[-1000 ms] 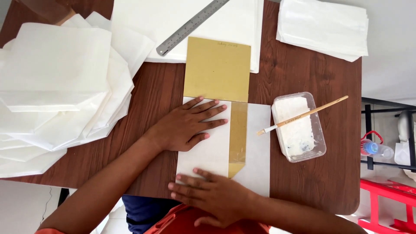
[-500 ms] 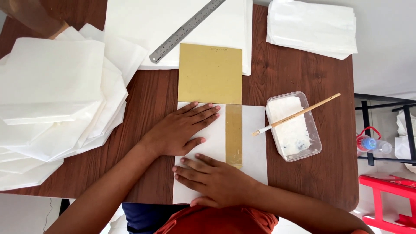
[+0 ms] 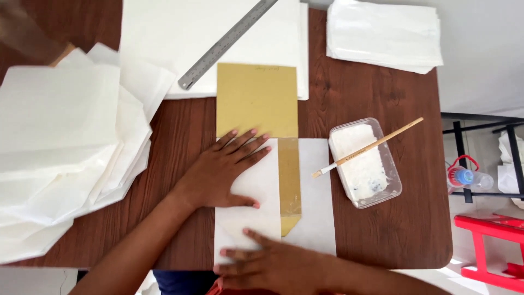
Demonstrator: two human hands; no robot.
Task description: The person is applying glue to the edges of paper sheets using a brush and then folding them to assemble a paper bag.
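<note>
Pressing flat on the white sheet (image 3: 248, 218), the left hand (image 3: 226, 169) lies open with its fingers spread, fingertips reaching up to the lower edge of the gold card (image 3: 256, 98). The right hand (image 3: 270, 262) is also open and flat, palm down on the sheet's near edge, fingers pointing left; neither hand grips anything. The sheet sits at the near middle of the brown table (image 3: 180, 131), folded from both sides so that a narrow strip of the gold card shows between the flaps, ending in a point (the strip lies just right of the left hand). Above the sheet the card's wide part lies bare.

Right of the sheet, near but apart from it, stands a clear plastic tub (image 3: 365, 164) holding white paste, which covers most of its floor. A brush (image 3: 368, 147) with a wooden handle rests slantwise across the tub, its bristled end hanging over the tub's left rim towards the sheet.

Beyond the card lies a stack of white paper (image 3: 164, 38) with a steel ruler (image 3: 226, 43) slanted on top. Left of the sheet, well apart, a fanned heap of folded white bags (image 3: 60, 153) covers that side of the table. A smaller white pile (image 3: 385, 33) lies at the far right corner.
</note>
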